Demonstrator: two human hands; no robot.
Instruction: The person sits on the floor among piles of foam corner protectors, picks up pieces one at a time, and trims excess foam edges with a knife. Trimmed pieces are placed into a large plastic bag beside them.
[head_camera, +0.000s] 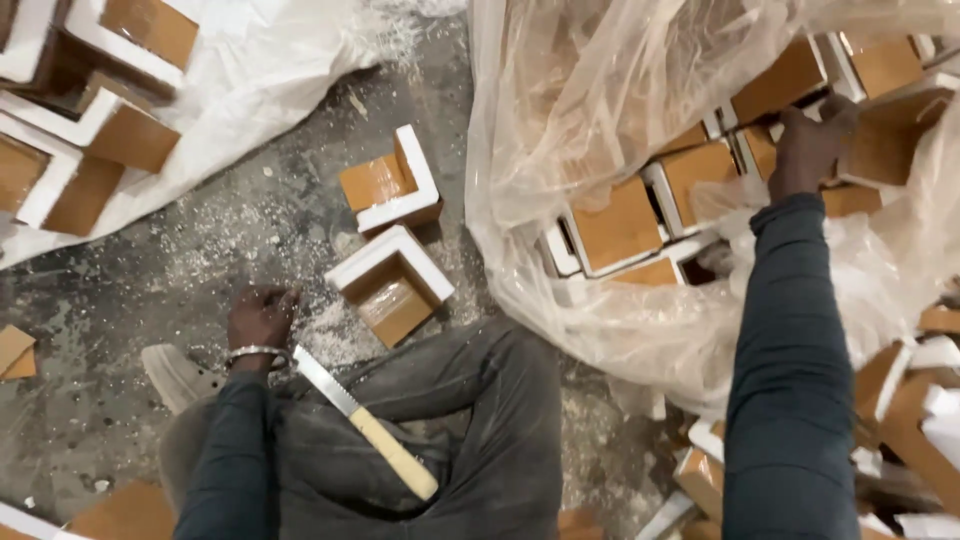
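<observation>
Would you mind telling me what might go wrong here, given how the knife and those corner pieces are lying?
1. The knife lies loose across the person's lap, blade bare and close to the left hand; a shift of the legs might slide it off or cut.
2. The right hand reaches into foam corner pieces under a plastic sheet, which could snag and topple them.

A single head-worn camera is looking steeply down over the seated person's lap onto the dusty concrete floor (250, 230), sitting close enough that both sleeves are filling the lower frame, while a clear plastic sheet (600, 100) is spreading across the upper right.
</observation>
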